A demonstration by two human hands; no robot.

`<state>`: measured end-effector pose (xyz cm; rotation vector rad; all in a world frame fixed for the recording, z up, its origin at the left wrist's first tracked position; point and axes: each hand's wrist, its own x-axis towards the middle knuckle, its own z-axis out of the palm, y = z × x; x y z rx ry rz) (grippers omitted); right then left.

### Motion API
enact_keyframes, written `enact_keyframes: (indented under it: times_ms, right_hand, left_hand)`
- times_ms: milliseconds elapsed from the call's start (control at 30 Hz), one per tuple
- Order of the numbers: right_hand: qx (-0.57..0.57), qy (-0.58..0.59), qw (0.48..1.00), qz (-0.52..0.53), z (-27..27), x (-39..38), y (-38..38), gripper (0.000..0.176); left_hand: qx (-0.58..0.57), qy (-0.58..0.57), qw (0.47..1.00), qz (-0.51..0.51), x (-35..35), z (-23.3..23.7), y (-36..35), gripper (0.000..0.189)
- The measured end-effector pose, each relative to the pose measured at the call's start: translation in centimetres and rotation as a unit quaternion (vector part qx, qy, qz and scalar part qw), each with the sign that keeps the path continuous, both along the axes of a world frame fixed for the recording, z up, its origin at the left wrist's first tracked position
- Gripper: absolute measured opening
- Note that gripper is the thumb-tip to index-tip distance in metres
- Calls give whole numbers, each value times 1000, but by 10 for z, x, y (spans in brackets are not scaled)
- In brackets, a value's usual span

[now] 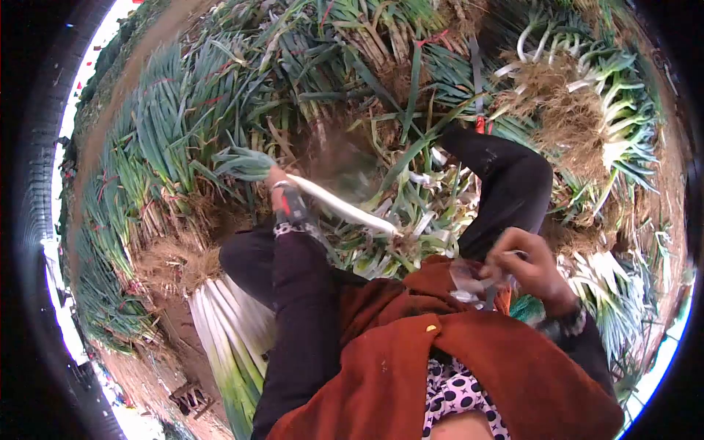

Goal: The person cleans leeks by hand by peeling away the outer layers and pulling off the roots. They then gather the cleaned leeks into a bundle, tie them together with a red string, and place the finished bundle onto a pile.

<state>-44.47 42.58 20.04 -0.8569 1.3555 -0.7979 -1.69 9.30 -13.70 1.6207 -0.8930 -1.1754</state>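
My left hand is closed round a leek where its green leaves meet the white shaft. The leek slants down to the right, with its root end over a heap of leek trimmings between my knees. A band with a grey and red object sits at my left wrist. My right hand is in front of my right thigh, its fingers curled together beside a blurred, shiny thing that I cannot make out. Green netting lies just below that hand.
Bundles of leeks with red ties stand at the left and top. Root-on leeks fan out at the upper right. White-stemmed leeks lie beside my left leg, and more at the right. A knife-like blade points upward beyond my right knee.
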Motion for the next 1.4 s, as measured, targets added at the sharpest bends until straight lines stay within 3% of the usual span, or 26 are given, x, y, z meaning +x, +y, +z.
enact_keyframes:
  times_ms: [100, 167, 200, 233, 300, 367, 433, 533, 633, 667, 733, 767, 800, 833, 967, 1000, 1033, 1100, 1167, 1200, 1233, 1267, 1300, 1333, 1367, 1400]
  right_hand:
    - [20, 26, 997, -69, 0, -24, 2, 8]
    - [-27, 67, 993, 95, -32, -30, -12, 36]
    - [-102, 117, 979, 131, -26, -18, -25, 64]
    - [-196, 277, 919, 201, -47, -6, -41, 82]
    - [-162, 217, 950, 156, -68, 36, -69, 89]
    - [-141, 158, 958, 192, -91, 73, -88, 84]
    - [-165, 119, 968, 145, -116, 93, -82, 40]
    - [-150, 76, 983, 67, -118, 81, -68, 28]
    - [-185, 118, 965, -142, -88, 41, -69, 28]
    - [-150, 94, 965, -193, -51, 17, -74, 20]
    - [-347, 154, 876, -298, -63, -39, -104, 23]
    - [-300, 92, 896, -315, -60, -76, -119, 24]
    - [-354, 218, 835, -359, -65, -121, -150, 21]
    - [-240, 289, 838, -396, -23, -146, -156, 21]
    - [-187, 158, 796, -553, 0, -264, -220, 34]
    - [-239, 409, 784, -402, -52, -333, -235, 38]
    - [-296, 635, 655, -282, -103, -400, -250, 42]
    - [-106, 244, 890, -370, -97, -404, -239, 57]
    - [-129, 637, 749, -128, -123, -399, -229, 62]
    - [-195, 303, 900, -245, -123, -374, -221, 63]
    - [-199, -81, 919, -331, -135, -356, -221, 63]
    - [-309, 235, 909, -154, -179, -385, -235, 62]
    - [-404, 511, 757, 44, -214, -403, -259, 61]
    - [-408, 494, 765, 66, -214, -359, -285, 61]
    - [-247, 416, 871, -81, -192, -298, -301, 60]
    - [-65, 322, 917, -225, -175, -241, -316, 60]
  left_hand:
    - [20, 44, 998, 48, 18, 24, 0, 28]
    - [18, 76, 996, 46, 21, 33, 3, 27]
    - [16, 107, 993, 43, 10, 44, 2, 27]
    - [19, 145, 988, 45, 2, 50, -5, 27]
    - [23, 215, 974, 73, -31, 87, -14, 27]
    - [12, 250, 965, 85, -71, 140, -22, 27]
    - [-11, 241, 969, 49, -130, 205, -19, 22]
    - [-114, 193, 974, -34, -236, 295, -13, 25]
    - [-284, 139, 860, -400, -330, 361, 20, 54]
    - [-251, 146, 854, -432, -359, 381, 42, 58]
    - [-307, 83, 787, -528, -396, 394, 67, 56]
    - [-288, 106, 770, -559, -403, 399, 80, 53]
    - [-262, 130, 768, -570, -402, 397, 85, 52]
    - [-235, 154, 764, -580, -396, 395, 88, 51]
    - [-127, 121, 839, -515, -329, 346, 53, 41]
    - [-66, 124, 872, -469, -306, 339, 52, 38]
    - [-30, 113, 898, -424, -280, 325, 48, 36]
    - [14, 100, 930, -354, -226, 292, 39, 34]
    - [103, 87, 952, -275, -166, 260, 41, 32]
    - [130, 106, 957, -237, -140, 241, 41, 28]
    - [146, 98, 965, -195, -119, 235, 46, 28]
    - [157, 131, 964, -172, -103, 226, 50, 27]
    - [162, 169, 960, -155, -92, 218, 54, 26]
    - [170, 167, 963, -127, -83, 211, 58, 26]
    - [160, 213, 958, -103, -78, 206, 60, 25]
    - [146, 260, 951, -85, -75, 200, 59, 24]
